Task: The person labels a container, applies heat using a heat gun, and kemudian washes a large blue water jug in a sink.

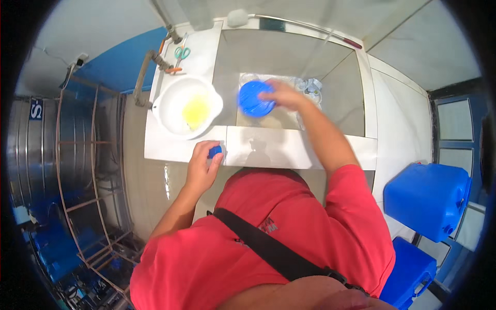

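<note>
My left hand [204,163] is at the counter's front edge, its thumb and fingers closed around a small blue cap [215,151]. Over the tiled basin, my right hand [282,95] grips the right side of a round blue lid or container [255,99]; its underside is hidden. Motion blurs the hand slightly. Beneath and beside it, clear plastic items [312,88] lie at the basin's bottom. On the counter left of the basin sits a white plastic basin [164,116] with a yellow thing [195,110] inside.
Green-handled scissors [182,52] lie behind the white basin, near a pipe with orange-handled valves [173,70]. A long-handled brush [310,28] rests along the back ledge. Blue jerrycans [424,197] stand at the right. A rusty metal rack [93,143] stands at the left.
</note>
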{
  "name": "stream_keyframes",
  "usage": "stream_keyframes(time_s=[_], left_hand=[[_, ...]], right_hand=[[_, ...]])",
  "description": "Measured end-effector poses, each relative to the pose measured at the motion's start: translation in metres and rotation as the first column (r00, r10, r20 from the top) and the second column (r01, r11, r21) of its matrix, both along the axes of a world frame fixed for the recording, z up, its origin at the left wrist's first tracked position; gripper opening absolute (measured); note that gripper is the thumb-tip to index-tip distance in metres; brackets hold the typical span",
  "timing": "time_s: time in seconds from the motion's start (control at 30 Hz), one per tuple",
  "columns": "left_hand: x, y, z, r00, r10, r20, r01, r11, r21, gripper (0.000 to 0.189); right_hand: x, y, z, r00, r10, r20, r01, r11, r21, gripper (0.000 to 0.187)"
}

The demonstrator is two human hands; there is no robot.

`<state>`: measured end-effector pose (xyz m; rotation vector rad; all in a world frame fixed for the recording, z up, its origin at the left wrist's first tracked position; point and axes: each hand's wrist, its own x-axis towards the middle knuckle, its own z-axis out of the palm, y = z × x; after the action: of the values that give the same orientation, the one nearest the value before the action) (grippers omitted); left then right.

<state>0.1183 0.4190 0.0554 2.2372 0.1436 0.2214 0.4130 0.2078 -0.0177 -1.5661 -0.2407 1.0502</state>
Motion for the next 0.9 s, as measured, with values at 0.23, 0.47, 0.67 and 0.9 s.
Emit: stream_keyframes(time_s=[0.23,0.47,0.67,0.9], left_hand=[[0.122,-0.02,0.044,0.827,-0.541,-0.153,0.556,0.828,0.073,0.029],[0.382,-0.097,0.045,0.798,-0.578,-0.169,0.564,0.816,-0.13,0.036],[0.568,-0.133,0.074,0.788,-0.61,-0.083,0.46,0.673,-0.579,0.037],[0.505,-0.272,0.028,0.514,-0.806,-0.295,0.8,0.574,-0.175,0.028]], right_hand=[[0.203,-0.124,0.113,0.571,-0.231,0.788,0.562,0.81,-0.17,0.048],[0.073,-0.125,0.145,0.436,0.122,0.892,0.653,0.639,-0.406,0.048],[-0.148,-0.236,0.112,0.42,-0.34,0.841,0.874,0.399,-0.276,0.041],[-0.423,-0.386,0.016,-0.03,-0.635,0.772,0.91,-0.337,-0.242,0.047]])
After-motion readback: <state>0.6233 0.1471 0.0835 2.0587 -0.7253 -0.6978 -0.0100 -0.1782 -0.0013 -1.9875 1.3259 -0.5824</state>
